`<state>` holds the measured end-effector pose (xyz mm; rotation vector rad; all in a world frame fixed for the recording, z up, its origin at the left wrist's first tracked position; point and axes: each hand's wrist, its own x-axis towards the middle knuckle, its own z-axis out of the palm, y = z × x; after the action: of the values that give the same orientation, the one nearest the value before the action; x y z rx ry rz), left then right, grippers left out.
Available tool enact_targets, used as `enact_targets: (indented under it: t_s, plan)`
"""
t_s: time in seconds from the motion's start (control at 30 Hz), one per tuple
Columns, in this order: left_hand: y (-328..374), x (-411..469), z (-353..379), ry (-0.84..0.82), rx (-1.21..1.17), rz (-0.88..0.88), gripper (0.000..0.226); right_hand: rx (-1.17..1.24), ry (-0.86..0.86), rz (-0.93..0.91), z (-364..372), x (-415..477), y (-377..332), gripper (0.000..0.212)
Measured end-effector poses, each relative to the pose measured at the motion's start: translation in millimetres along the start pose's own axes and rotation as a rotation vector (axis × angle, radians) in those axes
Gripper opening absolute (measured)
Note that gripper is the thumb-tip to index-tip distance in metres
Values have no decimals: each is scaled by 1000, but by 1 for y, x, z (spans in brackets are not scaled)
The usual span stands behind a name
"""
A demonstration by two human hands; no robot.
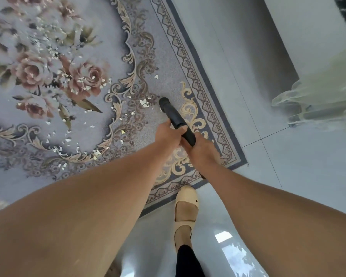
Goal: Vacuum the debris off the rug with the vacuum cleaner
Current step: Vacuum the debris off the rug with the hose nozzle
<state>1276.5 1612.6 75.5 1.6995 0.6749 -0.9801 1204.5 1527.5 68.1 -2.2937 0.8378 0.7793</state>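
Both hands (180,140) grip vacuum wand (176,118) — debris (143,102) just beyond.

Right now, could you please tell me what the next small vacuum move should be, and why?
Probably ease the black vacuum cleaner nozzle slightly left onto the white flakes of debris beside its tip; the left hand and right hand grip it, and the floral patterned rug holds more further left.

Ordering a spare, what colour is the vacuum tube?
The vacuum tube is black; head view shows it.
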Motion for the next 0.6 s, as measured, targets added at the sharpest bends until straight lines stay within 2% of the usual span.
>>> enact_targets:
  t_s: [0.13, 0.43, 0.6]
  plan:
    - [13, 10, -15, 8, 37, 19, 70, 36, 2, 11, 6, 11, -18, 51]
    - [-31, -22, 0, -78, 62, -73, 77, -5, 8, -28, 18, -36, 31, 46]
    - [-26, -8, -7, -28, 35, -43, 78, -12, 3, -9, 15, -25, 12, 45]
